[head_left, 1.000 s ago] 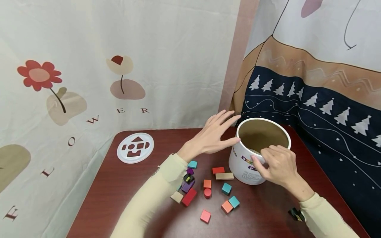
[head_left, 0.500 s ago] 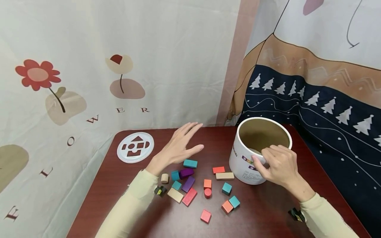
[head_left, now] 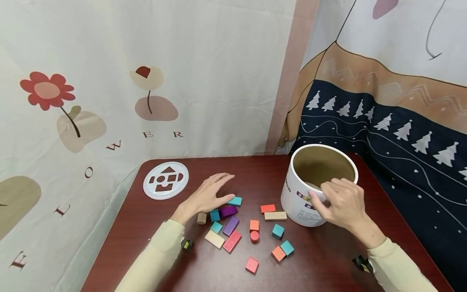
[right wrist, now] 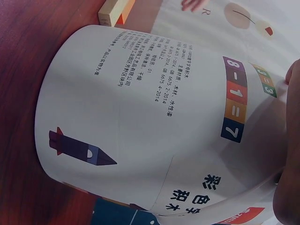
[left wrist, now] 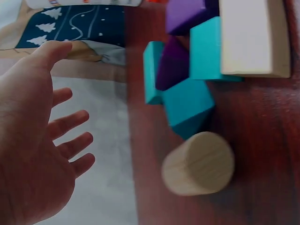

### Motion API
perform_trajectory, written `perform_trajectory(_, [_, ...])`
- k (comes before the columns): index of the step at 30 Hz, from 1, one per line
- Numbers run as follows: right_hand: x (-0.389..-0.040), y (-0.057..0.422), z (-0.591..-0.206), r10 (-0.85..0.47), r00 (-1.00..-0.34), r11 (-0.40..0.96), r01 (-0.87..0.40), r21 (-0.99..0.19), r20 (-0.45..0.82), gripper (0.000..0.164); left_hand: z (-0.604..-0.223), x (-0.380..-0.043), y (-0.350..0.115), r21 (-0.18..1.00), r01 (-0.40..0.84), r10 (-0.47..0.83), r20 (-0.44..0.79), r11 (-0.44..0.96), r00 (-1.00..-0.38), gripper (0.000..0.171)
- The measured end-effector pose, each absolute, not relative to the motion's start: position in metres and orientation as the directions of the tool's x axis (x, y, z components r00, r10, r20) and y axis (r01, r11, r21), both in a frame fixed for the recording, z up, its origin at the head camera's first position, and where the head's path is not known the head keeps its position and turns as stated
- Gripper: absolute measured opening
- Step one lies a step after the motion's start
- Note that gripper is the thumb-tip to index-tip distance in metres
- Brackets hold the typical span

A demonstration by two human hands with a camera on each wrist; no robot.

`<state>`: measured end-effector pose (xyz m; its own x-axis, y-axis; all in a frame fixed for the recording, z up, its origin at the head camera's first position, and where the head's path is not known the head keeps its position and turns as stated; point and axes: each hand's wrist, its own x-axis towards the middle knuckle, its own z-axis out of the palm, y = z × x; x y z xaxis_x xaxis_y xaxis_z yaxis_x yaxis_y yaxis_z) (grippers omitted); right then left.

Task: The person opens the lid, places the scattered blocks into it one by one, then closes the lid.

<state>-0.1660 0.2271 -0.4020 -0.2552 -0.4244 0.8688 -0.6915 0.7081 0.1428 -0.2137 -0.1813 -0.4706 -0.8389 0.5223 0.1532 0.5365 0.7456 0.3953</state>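
My right hand [head_left: 341, 202] grips the near rim of a white bucket [head_left: 300, 205], thumb outside and fingers over the edge. The bucket stands upright; its printed side [right wrist: 126, 108] fills the right wrist view. My left hand [head_left: 204, 196] hovers palm down, fingers extended, at the far-left end of a group of wooden blocks. Its thumb overlaps a teal block [head_left: 236, 201] in the head view. A wooden cylinder [left wrist: 211, 161], a teal block [left wrist: 187, 103], purple blocks [left wrist: 190, 16] and a beige block [left wrist: 248, 37] lie beside that hand.
A white lid-like disc with shaped cutouts [head_left: 149, 190] lies at the back left. Red [head_left: 232, 242], orange [head_left: 278, 254] and teal blocks [head_left: 277, 231] are scattered mid-table. A beige bar [head_left: 275, 216] lies close to the bucket. Printed cloth [head_left: 226, 101] hangs behind the table [head_left: 310, 267].
My left hand has moved from beside the bucket leftward, then down toward the blocks, uncovering several of them. My right hand keeps its hold on the bucket's rim.
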Motion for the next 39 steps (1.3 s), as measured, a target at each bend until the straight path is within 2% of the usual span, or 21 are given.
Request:
perform_trajectory(5, [-0.166, 0.227, -0.404, -0.421, -0.256, 0.711, -0.688, 0.142, 0.870, 0.047, -0.485, -0.216, -0.178, 0.396, 0.525, 0.538, 0.088, 0.753, -0.838, 0.072])
perform_trajectory(13, [-0.165, 0.227, -0.404, -0.416, -0.267, 0.717, -0.685, 0.133, 0.869, 0.048, -0.499, -0.217, -0.165, 0.358, 0.559, 0.579, 0.060, 0.748, -0.813, 0.064])
perform_trajectory(21, [-0.165, 0.227, -0.403, -0.416, -0.270, 0.719, -0.682, 0.132, 0.868, 0.048, -0.502, -0.220, -0.152, 0.329, 0.565, 0.599, 0.000, 0.756, -0.801, 0.050])
perform_trajectory(27, [-0.165, 0.227, -0.403, -0.414, -0.272, 0.721, -0.680, 0.131, 0.869, 0.048, -0.501, -0.220, -0.147, 0.328, 0.553, 0.597, -0.043, 0.766, -0.801, 0.046])
perform_trajectory(39, [-0.167, 0.229, -0.408, -0.414, -0.287, 0.730, -0.672, 0.127, 0.864, 0.048, -0.500, -0.221, -0.147, 0.322, 0.566, 0.603, -0.020, 0.759, -0.798, 0.038])
